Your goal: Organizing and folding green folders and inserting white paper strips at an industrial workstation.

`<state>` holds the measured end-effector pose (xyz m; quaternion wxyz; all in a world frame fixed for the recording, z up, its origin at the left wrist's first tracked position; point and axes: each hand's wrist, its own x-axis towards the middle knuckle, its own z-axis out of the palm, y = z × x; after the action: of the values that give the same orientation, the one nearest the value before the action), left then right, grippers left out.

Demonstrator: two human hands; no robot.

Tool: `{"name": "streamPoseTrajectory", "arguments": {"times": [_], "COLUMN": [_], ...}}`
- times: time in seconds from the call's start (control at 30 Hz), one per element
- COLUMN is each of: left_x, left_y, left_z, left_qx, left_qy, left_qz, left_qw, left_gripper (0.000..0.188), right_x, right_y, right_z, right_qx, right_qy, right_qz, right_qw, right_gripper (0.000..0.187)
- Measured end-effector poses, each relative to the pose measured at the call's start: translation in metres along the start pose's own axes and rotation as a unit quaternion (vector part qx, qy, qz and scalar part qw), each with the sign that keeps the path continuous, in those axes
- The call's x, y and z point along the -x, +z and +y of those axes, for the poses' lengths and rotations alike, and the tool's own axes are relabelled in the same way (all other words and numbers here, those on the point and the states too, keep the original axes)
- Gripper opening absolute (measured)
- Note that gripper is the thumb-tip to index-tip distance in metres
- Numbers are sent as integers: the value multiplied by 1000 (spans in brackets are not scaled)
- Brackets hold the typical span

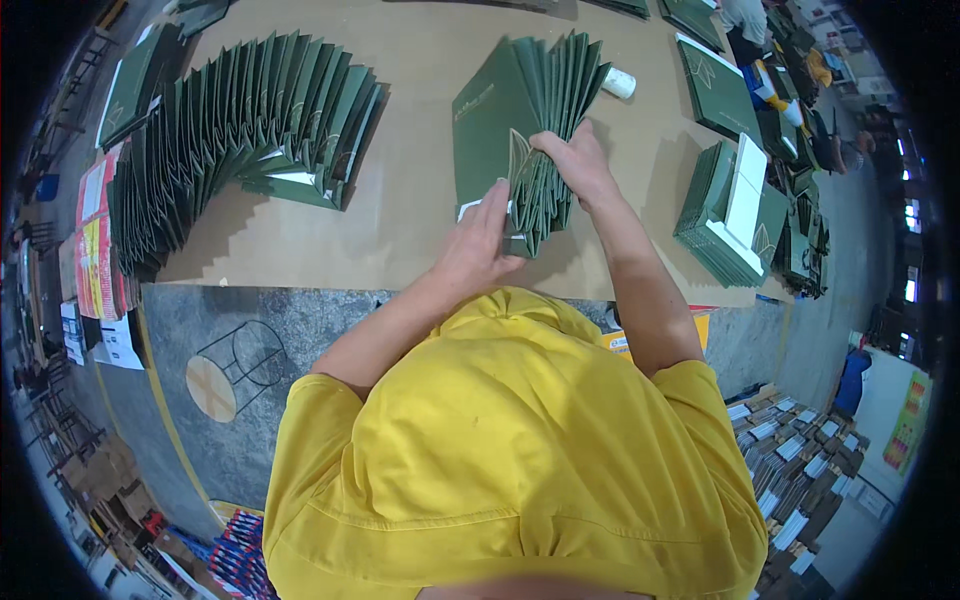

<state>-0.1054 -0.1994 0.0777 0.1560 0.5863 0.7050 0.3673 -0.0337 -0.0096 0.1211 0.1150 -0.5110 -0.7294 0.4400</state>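
Evidently the step in hand is squaring up a fanned bundle of green folded covers (pixel 530 140) standing on edge on the brown counter (pixel 400 220). The right hand (pixel 575 160) is closed over the bundle's top edges, pinching them together; the left hand (pixel 480 240) lies mostly open, fingers flat against the near side (thumb hidden). Next, I judge, the leaves need pressing together evenly without slipping. Covers look like stiff, matte card with pale leaf motifs; a longer fanned row (pixel 240 130) lies well apart to the left.
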Motion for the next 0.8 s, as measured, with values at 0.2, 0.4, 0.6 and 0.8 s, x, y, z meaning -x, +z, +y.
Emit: {"name": "streamPoseTrajectory", "arguments": {"times": [0.2,0.4,0.6,0.8], "left_x": [-12,-9,-10,-17], "left_y": [-20,-18,-23,-20], "left_z": [-14,-32,-36,-38], "left_qx": [131,170,167,170], "left_qy": [-16,-20,-57,-60], "left_qz": [-105,-70,-12,-40], "left_qw": [986,983,984,983], "left_gripper": [96,88,81,81], "right_x": [-6,-7,13,12], "right_y": [-3,-2,-13,-11], "right_z": [15,16,-2,2], "right_qx": [-112,-139,-222,-216], "right_qy": [-70,-76,-93,-69], "right_qz": [-37,-59,-84,-76], "right_qw": [990,986,967,971], "right_gripper": [98,64,66,65]}}
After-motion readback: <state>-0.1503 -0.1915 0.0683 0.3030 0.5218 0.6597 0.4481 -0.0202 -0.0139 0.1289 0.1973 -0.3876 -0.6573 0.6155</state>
